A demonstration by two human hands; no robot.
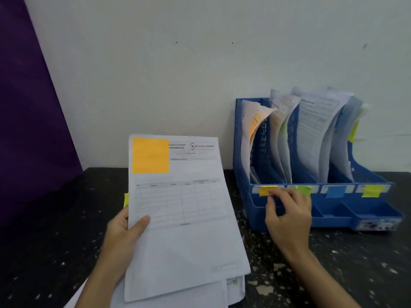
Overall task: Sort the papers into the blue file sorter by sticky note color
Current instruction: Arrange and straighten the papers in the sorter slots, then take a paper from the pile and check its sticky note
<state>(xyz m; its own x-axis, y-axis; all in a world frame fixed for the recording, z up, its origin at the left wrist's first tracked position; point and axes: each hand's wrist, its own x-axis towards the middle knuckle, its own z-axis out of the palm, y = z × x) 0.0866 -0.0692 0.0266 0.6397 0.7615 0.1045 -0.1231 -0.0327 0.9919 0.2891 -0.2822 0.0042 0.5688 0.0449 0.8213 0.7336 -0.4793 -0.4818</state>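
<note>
The left hand [124, 232] grips a stack of papers [184, 218], topped by an orange sticky note [150, 155], thumb pinching its left edge. The right hand [289, 214], fingers loosely bent, touches the orange label [265, 190] on the blue file sorter [242, 174] on the table [333, 263]. The sheets look light and floppy, best held at an edge. Lower sheets' notes are mostly hidden.

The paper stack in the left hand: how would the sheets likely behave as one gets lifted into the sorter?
Probably floppy: papers already in the blue file sorter bow over. The paper stack, gripped by the left hand at one edge, looks light. Its fanned lower sheets suggest they may slide apart.
</note>
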